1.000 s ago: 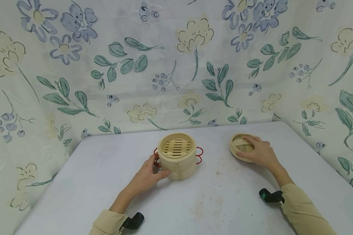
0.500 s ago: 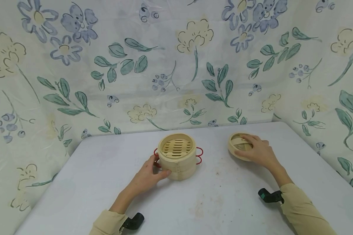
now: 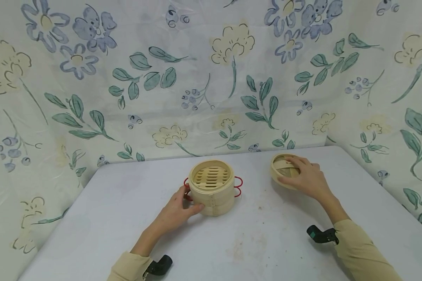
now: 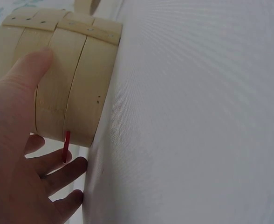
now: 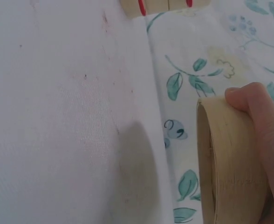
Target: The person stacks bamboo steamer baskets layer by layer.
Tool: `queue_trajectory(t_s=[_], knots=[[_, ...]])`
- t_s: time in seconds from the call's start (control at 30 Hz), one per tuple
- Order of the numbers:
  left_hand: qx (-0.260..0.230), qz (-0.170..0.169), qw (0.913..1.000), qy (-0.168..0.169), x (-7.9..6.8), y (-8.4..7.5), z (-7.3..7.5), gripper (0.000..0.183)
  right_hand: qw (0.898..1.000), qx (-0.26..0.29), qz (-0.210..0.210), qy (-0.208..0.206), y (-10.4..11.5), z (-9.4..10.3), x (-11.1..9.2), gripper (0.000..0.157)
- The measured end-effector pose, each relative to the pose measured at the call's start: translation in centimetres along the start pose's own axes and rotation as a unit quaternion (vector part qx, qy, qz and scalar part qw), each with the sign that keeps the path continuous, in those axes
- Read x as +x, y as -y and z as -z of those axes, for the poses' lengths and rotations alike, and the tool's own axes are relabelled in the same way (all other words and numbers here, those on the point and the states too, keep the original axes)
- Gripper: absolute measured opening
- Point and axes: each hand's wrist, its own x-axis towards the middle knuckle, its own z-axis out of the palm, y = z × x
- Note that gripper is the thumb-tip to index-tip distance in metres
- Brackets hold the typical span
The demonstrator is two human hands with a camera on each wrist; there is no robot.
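White table [image 3: 109, 218] stands before a floral-patterned backdrop [image 3: 204, 128]; faint brownish marks [image 3: 238, 249], possibly stains, spot its surface.

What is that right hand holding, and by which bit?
The right hand holds the shallow, round, pale bamboo lid by the outer side of its rim.

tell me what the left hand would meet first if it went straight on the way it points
Most likely the round, pale bamboo steamer with red loop handles; the left hand seems to touch its side, leaving no visible gap.
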Motion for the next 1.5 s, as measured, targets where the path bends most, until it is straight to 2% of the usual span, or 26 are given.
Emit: queue_trajectory(t_s=[0.23,0.47,0.8,1.2,1.5], knots=[[0.001,-0.002,1.0000,-0.002,-0.1,0.0,0.0,0.083,1.000,-0.006,0.006,-0.010,0.6,0.2,-0.1,0.083],[0.001,0.002,1.0000,-0.001,0.0,0.1,0.0,0.084,0.999,-0.002,0.010,-0.037,0.9,0.3,-0.1,0.081],[0.000,0.006,1.0000,0.004,-0.2,0.1,0.0,0.087,0.999,0.009,0.002,-0.038,1.3,0.3,-0.4,0.081],[-0.001,0.007,1.0000,0.001,-0.2,0.1,0.0,0.085,0.996,0.027,0.033,-0.084,2.8,0.7,-0.1,0.075],[-0.001,0.002,1.0000,0.004,-0.2,0.2,0.1,0.084,0.996,0.031,0.028,-0.081,3.5,0.5,-0.1,0.076]])
